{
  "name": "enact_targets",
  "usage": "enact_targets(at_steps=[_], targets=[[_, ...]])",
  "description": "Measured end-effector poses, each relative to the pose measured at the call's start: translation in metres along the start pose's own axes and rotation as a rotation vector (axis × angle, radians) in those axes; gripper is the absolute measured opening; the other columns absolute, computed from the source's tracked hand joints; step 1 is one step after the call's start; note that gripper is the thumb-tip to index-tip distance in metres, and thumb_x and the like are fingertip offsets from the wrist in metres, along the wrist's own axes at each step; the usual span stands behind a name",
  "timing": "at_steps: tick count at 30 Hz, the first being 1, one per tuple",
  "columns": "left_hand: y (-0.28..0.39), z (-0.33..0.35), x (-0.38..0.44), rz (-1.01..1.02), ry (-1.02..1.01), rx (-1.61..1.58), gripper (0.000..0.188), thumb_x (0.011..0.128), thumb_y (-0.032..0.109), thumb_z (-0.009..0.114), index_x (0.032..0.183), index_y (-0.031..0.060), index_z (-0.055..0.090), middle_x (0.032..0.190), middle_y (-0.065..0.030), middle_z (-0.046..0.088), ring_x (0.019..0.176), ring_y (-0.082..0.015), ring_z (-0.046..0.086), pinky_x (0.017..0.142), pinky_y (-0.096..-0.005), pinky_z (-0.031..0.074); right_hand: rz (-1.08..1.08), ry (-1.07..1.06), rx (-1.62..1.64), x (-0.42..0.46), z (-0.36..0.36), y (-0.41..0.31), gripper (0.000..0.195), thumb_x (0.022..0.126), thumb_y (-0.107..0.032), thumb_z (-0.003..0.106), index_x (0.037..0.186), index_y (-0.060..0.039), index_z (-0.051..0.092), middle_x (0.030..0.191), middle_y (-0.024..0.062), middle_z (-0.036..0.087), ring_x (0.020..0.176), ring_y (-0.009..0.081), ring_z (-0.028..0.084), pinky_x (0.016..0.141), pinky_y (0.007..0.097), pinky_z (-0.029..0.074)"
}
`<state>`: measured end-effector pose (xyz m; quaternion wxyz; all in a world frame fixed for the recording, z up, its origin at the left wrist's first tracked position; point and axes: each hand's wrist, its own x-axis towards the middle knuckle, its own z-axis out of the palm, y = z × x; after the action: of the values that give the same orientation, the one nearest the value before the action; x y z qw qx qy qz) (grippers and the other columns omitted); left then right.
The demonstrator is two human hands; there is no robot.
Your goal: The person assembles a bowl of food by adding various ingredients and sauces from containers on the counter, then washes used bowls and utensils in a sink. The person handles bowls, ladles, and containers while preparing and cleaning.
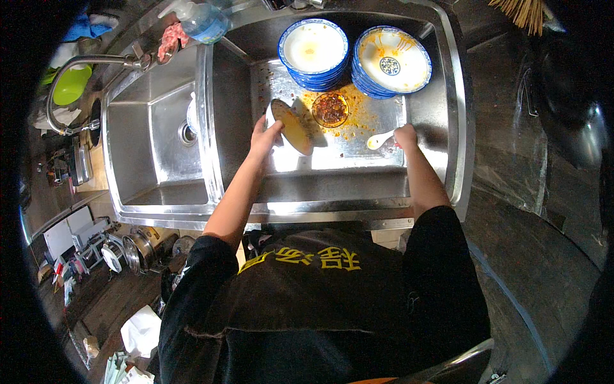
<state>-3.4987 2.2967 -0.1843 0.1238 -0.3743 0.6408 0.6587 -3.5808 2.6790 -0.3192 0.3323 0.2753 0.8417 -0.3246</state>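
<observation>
In the right basin of a steel double sink (336, 185), my left hand (265, 138) grips a tilted bowl (293, 129) with a yellowish, soiled inside. My right hand (407, 138) holds a white soup spoon (379, 140) by its handle, its bowl end stained yellow. Between the hands, a round strainer or shallow dish (331, 110) is filled with dark red food scraps; which of the two it is, I cannot tell. Behind it stand two stacks of blue-rimmed bowls, the left stack (314, 48) and the right stack (393, 60), whose top bowl has orange streaks.
Orange oil and crumbs spread over the basin floor. The left basin (177, 158) holds a drain (187, 133) and part of a white dish (192, 115). A curved faucet (72, 62), a pink cloth (171, 41), a blue-labelled bottle (206, 24) and a green bowl (72, 85) are along the left.
</observation>
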Motion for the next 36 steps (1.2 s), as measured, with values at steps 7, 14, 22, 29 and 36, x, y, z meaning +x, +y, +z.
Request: enact_targets(at_steps=[7, 14, 22, 29, 36], targets=[[0.012, -0.025, -0.037, -0.132, 0.109, 0.010, 0.059, 0.077, 0.027, 0.061, 0.130, 0.0162, 0.036, 0.082, -0.0018, 0.056, 0.061, -0.0087, 0.046, 0.047, -0.0242, 0.032, -0.830, -0.117, -0.647, -0.048, 0.076, -0.064, 0.036, 0.070, -0.006, 0.058, 0.106, -0.0026, 0.055, 0.104, 0.0144, 0.057, 0.095, 0.0297, 0.056, 0.079, 0.0383, 0.047], [0.017, -0.036, -0.056, -0.163, 0.127, -0.037, 0.059, 0.080, 0.028, 0.056, 0.133, 0.0164, 0.032, 0.081, -0.0010, 0.051, 0.066, -0.0106, 0.047, 0.060, -0.0303, 0.041, -0.604, -0.165, -0.699, -0.073, 0.149, -0.096, 0.050, 0.076, -0.006, 0.047, 0.126, -0.0041, 0.039, 0.133, 0.0098, 0.037, 0.099, 0.0305, 0.055, 0.079, 0.0409, 0.047], [0.007, -0.046, -0.051, -0.159, 0.043, -0.059, 0.063, 0.078, 0.028, 0.059, 0.134, 0.0160, 0.031, 0.082, -0.0021, 0.053, 0.064, -0.0104, 0.048, 0.056, -0.0268, 0.041, -0.406, -0.135, -0.432, -0.017, 0.179, -0.081, 0.031, 0.081, -0.008, 0.044, 0.111, -0.0048, 0.050, 0.125, 0.0154, 0.043, 0.099, 0.0334, 0.055, 0.082, 0.0433, 0.045], [0.015, -0.038, -0.052, -0.180, 0.065, -0.074, 0.065, 0.077, 0.024, 0.060, 0.134, 0.0145, 0.031, 0.087, -0.0052, 0.056, 0.066, -0.0118, 0.052, 0.056, -0.0267, 0.043, -0.723, -0.041, -0.660, -0.068, 0.140, -0.105, 0.021, 0.081, -0.005, 0.043, 0.092, -0.0011, 0.060, 0.113, 0.0191, 0.053, 0.087, 0.0356, 0.059, 0.076, 0.0440, 0.048], [0.020, -0.028, -0.037, -0.198, 0.007, 0.018, 0.067, 0.076, 0.027, 0.061, 0.134, 0.0137, 0.030, 0.097, -0.0068, 0.055, 0.078, -0.0150, 0.053, 0.063, -0.0315, 0.044, -0.853, 0.083, -0.683, -0.059, 0.144, -0.092, 0.016, 0.076, -0.004, 0.048, 0.079, 0.0014, 0.063, 0.102, 0.0165, 0.055, 0.086, 0.0317, 0.061, 0.070, 0.0406, 0.052]])
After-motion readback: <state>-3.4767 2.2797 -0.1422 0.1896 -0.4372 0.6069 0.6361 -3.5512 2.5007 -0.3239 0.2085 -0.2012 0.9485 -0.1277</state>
